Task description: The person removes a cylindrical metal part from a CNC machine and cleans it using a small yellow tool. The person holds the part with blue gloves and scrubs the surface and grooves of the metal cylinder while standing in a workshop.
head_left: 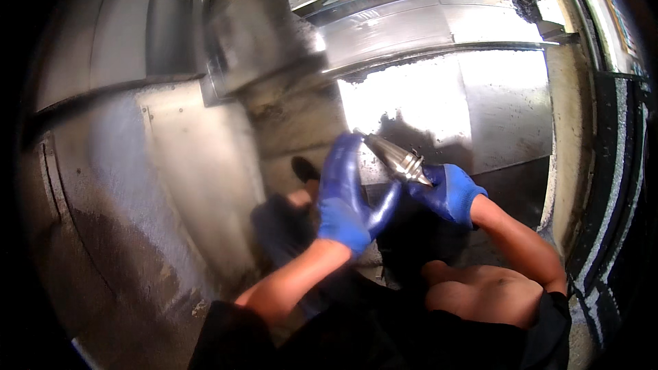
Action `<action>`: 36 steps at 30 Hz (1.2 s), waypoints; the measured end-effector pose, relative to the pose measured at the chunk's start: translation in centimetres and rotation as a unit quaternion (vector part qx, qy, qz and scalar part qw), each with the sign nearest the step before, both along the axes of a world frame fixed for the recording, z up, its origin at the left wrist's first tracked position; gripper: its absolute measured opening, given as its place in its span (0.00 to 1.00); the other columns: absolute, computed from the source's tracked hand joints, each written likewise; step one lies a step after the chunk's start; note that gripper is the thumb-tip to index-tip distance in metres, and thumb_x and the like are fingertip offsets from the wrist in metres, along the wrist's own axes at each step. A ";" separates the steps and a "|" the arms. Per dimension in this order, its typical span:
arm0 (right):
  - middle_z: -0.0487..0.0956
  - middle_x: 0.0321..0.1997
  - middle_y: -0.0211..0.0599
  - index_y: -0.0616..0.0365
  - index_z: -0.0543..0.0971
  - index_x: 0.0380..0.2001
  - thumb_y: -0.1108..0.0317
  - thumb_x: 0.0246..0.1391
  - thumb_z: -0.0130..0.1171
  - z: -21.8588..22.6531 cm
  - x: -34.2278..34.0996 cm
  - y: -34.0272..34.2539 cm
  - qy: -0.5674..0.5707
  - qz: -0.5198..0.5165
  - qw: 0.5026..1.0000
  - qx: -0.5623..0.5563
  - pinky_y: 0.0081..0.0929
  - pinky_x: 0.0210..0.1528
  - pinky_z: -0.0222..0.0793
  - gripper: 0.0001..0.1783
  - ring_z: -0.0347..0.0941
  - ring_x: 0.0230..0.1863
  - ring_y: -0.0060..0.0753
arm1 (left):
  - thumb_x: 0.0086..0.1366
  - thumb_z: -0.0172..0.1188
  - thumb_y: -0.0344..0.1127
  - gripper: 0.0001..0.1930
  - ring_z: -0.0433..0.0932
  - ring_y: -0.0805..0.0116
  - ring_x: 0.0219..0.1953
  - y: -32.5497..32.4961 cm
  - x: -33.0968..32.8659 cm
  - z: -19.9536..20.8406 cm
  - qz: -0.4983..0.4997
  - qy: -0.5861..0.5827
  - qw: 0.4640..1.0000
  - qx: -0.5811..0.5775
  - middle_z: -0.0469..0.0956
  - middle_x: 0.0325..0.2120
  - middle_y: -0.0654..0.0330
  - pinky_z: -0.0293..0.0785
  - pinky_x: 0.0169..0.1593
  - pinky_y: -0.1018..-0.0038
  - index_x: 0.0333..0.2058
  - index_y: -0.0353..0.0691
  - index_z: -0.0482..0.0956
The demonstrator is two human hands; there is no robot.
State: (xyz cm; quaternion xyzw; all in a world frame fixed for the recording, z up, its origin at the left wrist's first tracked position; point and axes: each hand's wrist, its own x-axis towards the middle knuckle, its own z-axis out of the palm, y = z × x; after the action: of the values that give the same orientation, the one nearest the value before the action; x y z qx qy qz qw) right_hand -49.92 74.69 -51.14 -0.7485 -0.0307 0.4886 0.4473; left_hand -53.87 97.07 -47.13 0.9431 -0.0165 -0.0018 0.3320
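Observation:
A shiny metal tool holder [393, 155], tapered with a grooved flange, is held at a slant in front of me. My right hand [449, 194], in a blue coated glove, grips it at its lower right end, by the flange. My left hand [345, 192], gloved alike, is stretched out to the left of the tool holder, with the thumb spread away from the fingers. Its fingertips are close to the narrow upper end; whether they touch it I cannot tell.
Bright sheet-metal panels [404, 92] lie beyond my hands. Folded metal covers [123, 24] stand at the far left, beside a dark metal block [257, 24]. A pale panel [199, 157] is on the left. Dark rails [613, 185] with light shavings run along the right edge.

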 end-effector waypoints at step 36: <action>0.88 0.40 0.47 0.53 0.86 0.45 0.65 0.64 0.61 2.0 1.4 -6.1 -0.178 0.120 0.976 -0.030 0.41 0.47 0.80 0.10 0.85 0.40 0.46 | 0.61 0.75 0.42 0.30 0.86 0.60 0.45 0.3 6.1 -1.3 -0.163 0.545 0.821 -0.053 0.88 0.42 0.51 0.82 0.50 0.64 0.60 0.41 0.81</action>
State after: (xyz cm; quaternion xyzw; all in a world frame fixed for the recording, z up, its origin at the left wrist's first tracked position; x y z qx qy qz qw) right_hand -48.56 68.62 -49.10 -0.8275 -0.1846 0.3984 0.3500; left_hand -47.77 97.36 -48.43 0.7529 0.0131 -0.5685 0.3313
